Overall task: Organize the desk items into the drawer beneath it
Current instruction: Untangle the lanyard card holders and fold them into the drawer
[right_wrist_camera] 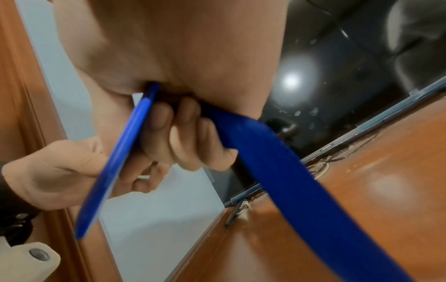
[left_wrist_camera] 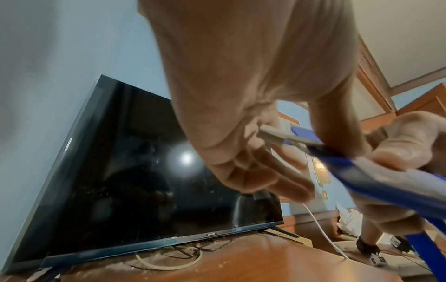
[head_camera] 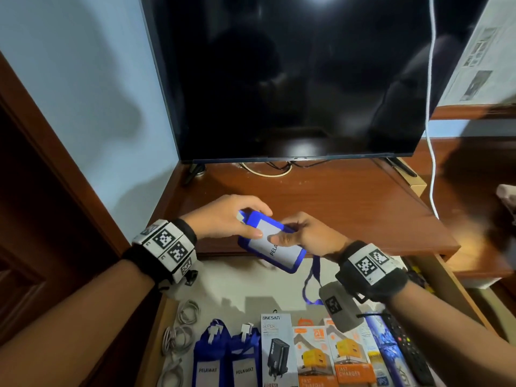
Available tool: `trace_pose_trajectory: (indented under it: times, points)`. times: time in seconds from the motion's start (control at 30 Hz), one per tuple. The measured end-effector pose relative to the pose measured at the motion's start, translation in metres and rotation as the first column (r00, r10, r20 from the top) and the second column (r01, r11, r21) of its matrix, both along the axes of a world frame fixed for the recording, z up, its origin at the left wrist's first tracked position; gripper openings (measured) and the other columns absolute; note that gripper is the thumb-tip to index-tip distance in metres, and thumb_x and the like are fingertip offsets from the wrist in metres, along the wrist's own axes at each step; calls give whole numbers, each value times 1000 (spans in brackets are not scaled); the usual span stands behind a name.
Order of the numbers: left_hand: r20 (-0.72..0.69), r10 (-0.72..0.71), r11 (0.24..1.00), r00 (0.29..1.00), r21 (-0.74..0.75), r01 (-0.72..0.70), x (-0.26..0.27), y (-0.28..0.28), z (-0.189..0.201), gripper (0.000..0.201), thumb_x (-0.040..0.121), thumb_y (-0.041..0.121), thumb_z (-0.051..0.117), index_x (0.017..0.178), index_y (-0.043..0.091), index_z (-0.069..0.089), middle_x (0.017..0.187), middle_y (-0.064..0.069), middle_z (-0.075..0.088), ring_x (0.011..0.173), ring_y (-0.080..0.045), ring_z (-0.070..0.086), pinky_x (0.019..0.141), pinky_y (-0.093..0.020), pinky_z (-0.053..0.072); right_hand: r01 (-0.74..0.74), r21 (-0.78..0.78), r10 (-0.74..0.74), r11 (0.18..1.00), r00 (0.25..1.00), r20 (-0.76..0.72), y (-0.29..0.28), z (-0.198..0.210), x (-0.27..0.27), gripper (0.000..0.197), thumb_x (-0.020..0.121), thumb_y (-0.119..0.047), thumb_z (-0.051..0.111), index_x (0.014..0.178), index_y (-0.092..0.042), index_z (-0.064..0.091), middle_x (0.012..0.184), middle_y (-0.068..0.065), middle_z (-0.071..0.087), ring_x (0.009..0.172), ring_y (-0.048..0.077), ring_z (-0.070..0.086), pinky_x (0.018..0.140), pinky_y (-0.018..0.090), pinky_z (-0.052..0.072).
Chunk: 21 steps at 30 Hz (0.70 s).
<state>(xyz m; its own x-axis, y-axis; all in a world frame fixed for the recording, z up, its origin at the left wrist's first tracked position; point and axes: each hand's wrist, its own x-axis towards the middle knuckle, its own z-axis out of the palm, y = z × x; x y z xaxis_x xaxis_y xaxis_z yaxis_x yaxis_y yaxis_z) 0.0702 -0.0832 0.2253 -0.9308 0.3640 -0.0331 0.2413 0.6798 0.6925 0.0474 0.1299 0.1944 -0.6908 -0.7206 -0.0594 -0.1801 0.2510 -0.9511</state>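
Blue badge holder (head_camera: 275,245) with its white card reading "PELA…" sits in the air between your two hands, above the front edge of the table (head_camera: 329,196) and over the open drawer (head_camera: 251,286). Your left hand (head_camera: 226,216) pinches its upper end, thumb on the face and fingers curled over the top beside the pale clip (head_camera: 240,216). Your right hand (head_camera: 307,236) grips the other side, thumb on the card and fingers curled underneath.

From the head view you see what the wrist cameras miss: the lanyard (head_camera: 310,283) dangling below your right wrist into the drawer, where two more blue badge holders (head_camera: 226,356), coiled white cables (head_camera: 178,333), a white charger box (head_camera: 277,350), two orange charger boxes (head_camera: 335,356) and a black remote (head_camera: 407,350) lie in a row.

Your left wrist view shows the holder edge-on, with the clip (left_wrist_camera: 272,136) pressed against your palm and fingers. Your right wrist view alone shows three of that hand's fingers (right_wrist_camera: 183,133) folded behind the holder and the lanyard strap (right_wrist_camera: 301,190) running out from under them. A dark television (head_camera: 290,79) stands at the back of the table.
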Motion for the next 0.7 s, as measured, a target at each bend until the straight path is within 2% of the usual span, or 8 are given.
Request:
trace_pose_trajectory:
  times: [0.1,0.17,0.27,0.4,0.47,0.53,0.6,0.7]
  points:
    - [65,-62,990,996,-123,70,0,1,3,8,81,24,75,86,25,68,78,11,65,70,-5,56,66,-20,43,-30,30,30,999,999,-15,0,3,-1,21,89,-6,64,69,-12,64,51,-7,50,43,6,39,46,15,31]
    - [93,-69,987,993,-135,81,1,1,2,13,83,27,73,75,23,64,70,8,61,63,-6,50,61,-20,38,-23,18,23,1000,1000,-9,1,5,-1,14,89,-2,62,76,-5,66,48,-10,52,40,2,40,44,13,32]
    - [126,-28,998,992,-52,35,3,1,-3,20,79,30,75,76,13,65,70,2,60,64,-10,49,63,-26,38,3,-26,-4,1000,1000,-10,2,1,0,9,87,-3,65,79,-2,67,53,-6,55,45,7,41,48,17,32]
    - [148,69,986,987,141,-90,6,0,-13,31,71,32,69,85,5,68,79,-16,67,71,-18,56,67,-33,43,141,-118,-136,983,989,49,3,-11,-1,27,85,-13,69,71,8,59,60,10,48,46,15,38,46,22,29]
    - [143,95,973,985,196,-122,7,0,-17,26,74,27,70,87,4,69,84,-21,68,73,-20,57,68,-34,44,186,-161,-171,969,980,100,5,-15,0,25,82,-16,72,65,-1,62,60,11,54,47,16,45,46,20,33]
    - [142,118,960,983,237,-150,9,0,-21,15,82,18,70,84,4,67,78,-15,66,71,-19,56,67,-33,43,222,-213,-190,952,969,159,6,-19,2,19,78,-19,76,67,-7,66,64,12,60,51,19,51,48,22,38]
    - [150,151,944,977,272,-188,10,1,-25,23,85,20,68,85,-3,65,76,-11,64,71,-16,55,66,-30,42,262,-263,-216,928,958,191,6,-23,4,18,79,-19,73,69,-5,67,63,10,60,52,20,50,52,23,38]
    - [168,181,917,969,328,-228,14,8,-29,22,92,14,62,82,-6,63,70,-4,59,63,-11,50,60,-21,39,340,-315,-284,886,936,210,4,-28,6,31,82,-13,72,56,-5,58,59,10,50,51,20,42,53,25,33]
